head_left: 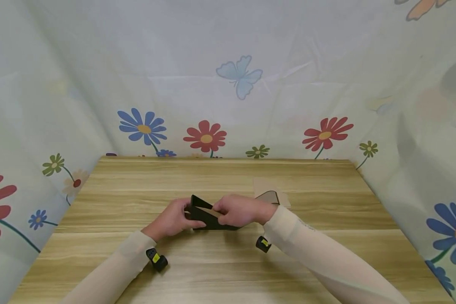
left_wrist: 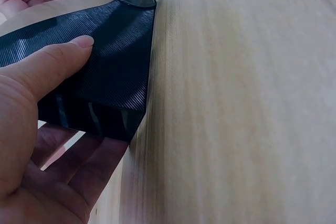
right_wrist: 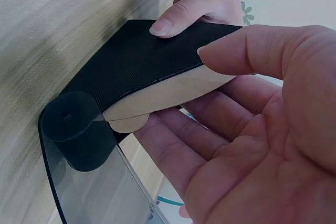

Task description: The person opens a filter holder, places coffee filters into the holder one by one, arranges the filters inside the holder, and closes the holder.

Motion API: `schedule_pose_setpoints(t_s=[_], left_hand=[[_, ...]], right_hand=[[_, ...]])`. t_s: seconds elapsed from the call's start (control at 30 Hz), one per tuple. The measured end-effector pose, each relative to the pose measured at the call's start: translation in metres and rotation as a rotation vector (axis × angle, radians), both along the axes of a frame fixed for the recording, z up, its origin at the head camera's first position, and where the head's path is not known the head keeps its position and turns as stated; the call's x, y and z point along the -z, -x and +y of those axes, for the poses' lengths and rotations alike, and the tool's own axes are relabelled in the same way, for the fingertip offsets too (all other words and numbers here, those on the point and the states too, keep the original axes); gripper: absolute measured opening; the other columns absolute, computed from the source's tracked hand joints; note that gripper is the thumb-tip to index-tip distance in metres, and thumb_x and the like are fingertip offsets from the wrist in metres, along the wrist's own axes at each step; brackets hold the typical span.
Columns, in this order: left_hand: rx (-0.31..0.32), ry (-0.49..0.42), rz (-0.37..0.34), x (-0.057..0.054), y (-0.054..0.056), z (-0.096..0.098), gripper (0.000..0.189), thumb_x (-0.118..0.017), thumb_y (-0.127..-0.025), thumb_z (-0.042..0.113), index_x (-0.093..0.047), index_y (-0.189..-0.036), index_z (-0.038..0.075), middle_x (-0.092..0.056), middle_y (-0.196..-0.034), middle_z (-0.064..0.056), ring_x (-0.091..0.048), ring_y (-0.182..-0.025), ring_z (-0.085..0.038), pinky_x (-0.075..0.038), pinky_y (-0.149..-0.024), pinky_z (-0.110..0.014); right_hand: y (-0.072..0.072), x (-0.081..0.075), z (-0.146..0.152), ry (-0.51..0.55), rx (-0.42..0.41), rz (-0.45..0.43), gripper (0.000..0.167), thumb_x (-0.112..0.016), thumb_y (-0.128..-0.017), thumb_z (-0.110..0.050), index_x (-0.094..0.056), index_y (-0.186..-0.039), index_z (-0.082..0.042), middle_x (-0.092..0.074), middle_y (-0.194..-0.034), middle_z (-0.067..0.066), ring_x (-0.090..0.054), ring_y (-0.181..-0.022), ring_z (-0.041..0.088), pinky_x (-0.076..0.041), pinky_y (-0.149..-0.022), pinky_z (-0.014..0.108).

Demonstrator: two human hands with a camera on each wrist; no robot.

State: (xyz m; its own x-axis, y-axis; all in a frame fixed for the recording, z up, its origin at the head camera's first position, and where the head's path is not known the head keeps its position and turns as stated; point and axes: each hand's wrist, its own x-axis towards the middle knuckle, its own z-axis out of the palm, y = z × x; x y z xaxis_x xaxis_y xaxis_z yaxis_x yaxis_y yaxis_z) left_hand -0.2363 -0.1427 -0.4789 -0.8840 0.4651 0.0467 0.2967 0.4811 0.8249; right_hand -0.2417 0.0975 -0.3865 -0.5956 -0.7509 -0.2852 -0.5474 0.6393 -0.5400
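Observation:
Near the middle of the table sits a black ribbed holder (head_left: 209,219) with a hinged clear lid (right_wrist: 100,187) swung out to the right. My left hand (head_left: 172,217) grips its left end; the left thumb (left_wrist: 63,61) lies on the ribbed side and the fingers are at the end and far side. Light-brown paper sheets (right_wrist: 168,93) with rounded edges stand inside the holder. My right hand (head_left: 243,210) pinches these sheets at the holder's opening, thumb on the near side and fingers behind. How many sheets it holds cannot be told.
A flat light-brown paper piece (head_left: 262,185) lies on the wooden table (head_left: 213,270) behind the lid, partly covered. Flower-printed curtains (head_left: 167,84) enclose the table at the back and sides. Small black devices (head_left: 157,259) sit at both wrists.

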Motion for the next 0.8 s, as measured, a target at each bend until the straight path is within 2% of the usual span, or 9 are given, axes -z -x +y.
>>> schedule_pose_setpoints(t_s=[0.2, 0.37, 0.6, 0.8], left_hand=[[0.003, -0.001, -0.001, 0.0009, 0.0005, 0.0002, 0.035, -0.089, -0.081, 0.033, -0.072, -0.109, 0.021, -0.075, -0.102, 0.004, -0.064, -0.084, -0.014, -0.050, -0.070, -0.027], [0.004, -0.006, -0.008, 0.0011, 0.0007, 0.0001, 0.035, -0.088, -0.081, 0.034, -0.072, -0.109, 0.021, -0.075, -0.102, 0.004, -0.064, -0.083, -0.015, -0.050, -0.069, -0.027], [-0.001, -0.004, -0.018, -0.0004, -0.0002, 0.0004, 0.035, -0.088, -0.081, 0.034, -0.072, -0.109, 0.020, -0.074, -0.100, 0.003, -0.061, -0.081, -0.016, -0.049, -0.068, -0.028], [-0.003, 0.000, -0.013, 0.0001, -0.0006, 0.0003, 0.035, -0.088, -0.082, 0.034, -0.072, -0.109, 0.021, -0.074, -0.102, 0.004, -0.063, -0.084, -0.015, -0.050, -0.069, -0.028]], right_hand=[[-0.0009, 0.0022, -0.0023, -0.019, -0.005, 0.002, 0.015, -0.062, -0.094, -0.006, -0.072, -0.097, -0.017, -0.060, -0.078, -0.007, -0.051, -0.067, 0.008, -0.040, -0.066, 0.022], [-0.0022, 0.0048, -0.0048, -0.043, 0.002, 0.023, 0.014, -0.069, -0.090, -0.005, -0.072, -0.100, -0.015, -0.063, -0.081, -0.005, -0.052, -0.069, 0.009, -0.041, -0.068, 0.022], [-0.0027, 0.0057, -0.0052, -0.056, 0.054, 0.049, 0.028, -0.076, -0.086, -0.006, -0.072, -0.113, -0.013, -0.066, -0.087, -0.007, -0.054, -0.074, 0.010, -0.045, -0.073, 0.025], [-0.0034, 0.0036, -0.0061, -0.024, 0.032, 0.049, 0.029, -0.076, -0.084, -0.003, -0.073, -0.111, -0.013, -0.066, -0.086, -0.007, -0.053, -0.074, 0.010, -0.043, -0.072, 0.024]])
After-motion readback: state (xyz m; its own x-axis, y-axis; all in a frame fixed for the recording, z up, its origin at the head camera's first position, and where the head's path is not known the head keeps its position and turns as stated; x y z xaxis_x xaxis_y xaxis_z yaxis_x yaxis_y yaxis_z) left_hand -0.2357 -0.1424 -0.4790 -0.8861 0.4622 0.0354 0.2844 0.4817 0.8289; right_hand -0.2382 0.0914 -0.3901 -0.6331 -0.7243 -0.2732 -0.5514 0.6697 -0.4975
